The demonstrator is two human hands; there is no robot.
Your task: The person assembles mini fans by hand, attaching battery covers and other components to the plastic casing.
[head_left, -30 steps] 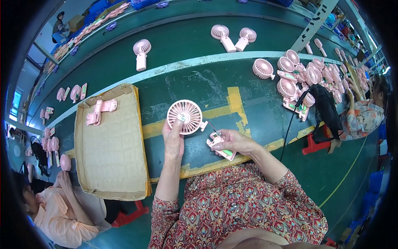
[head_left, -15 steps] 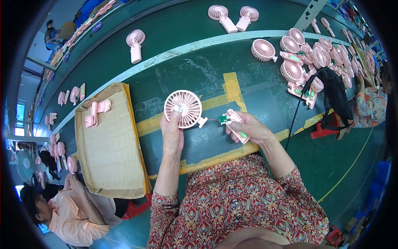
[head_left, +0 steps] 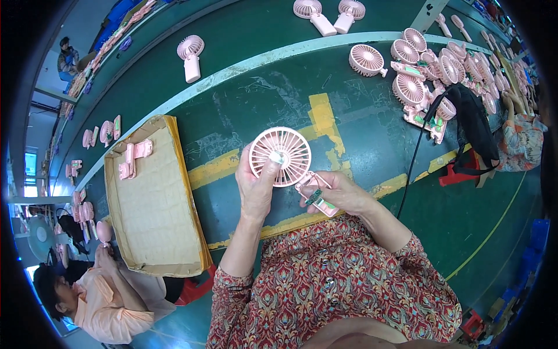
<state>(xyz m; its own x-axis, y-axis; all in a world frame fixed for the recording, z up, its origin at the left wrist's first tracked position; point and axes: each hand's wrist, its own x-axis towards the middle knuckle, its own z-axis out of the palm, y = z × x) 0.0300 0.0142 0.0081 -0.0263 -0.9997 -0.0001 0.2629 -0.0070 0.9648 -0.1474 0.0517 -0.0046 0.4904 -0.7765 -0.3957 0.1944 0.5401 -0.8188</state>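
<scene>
My left hand (head_left: 257,185) is closed on a round pink fan head (head_left: 292,152), its thumb pressed on the hub at the middle of the grille. Close by on the right, my right hand (head_left: 343,195) grips a pink handle shell (head_left: 326,207) with a green circuit board (head_left: 314,196) exposed in it. The shell's upper end meets the lower right edge of the fan head. Whether the two parts are joined there, I cannot tell, as fingers cover some of the shell.
A shallow cardboard tray (head_left: 152,218) on the left holds pink plastic parts (head_left: 135,156). Many fan heads and shells (head_left: 409,88) are piled at the right, near a black bag (head_left: 468,125) and cable. Whole fans (head_left: 190,58) lie beyond the pale rail. Co-workers (head_left: 107,296) sit on both sides.
The fan head and the handle shell, apart with a wire between them before, now meet. My left hand has moved right, and my right hand has turned the shell and come slightly lower.
</scene>
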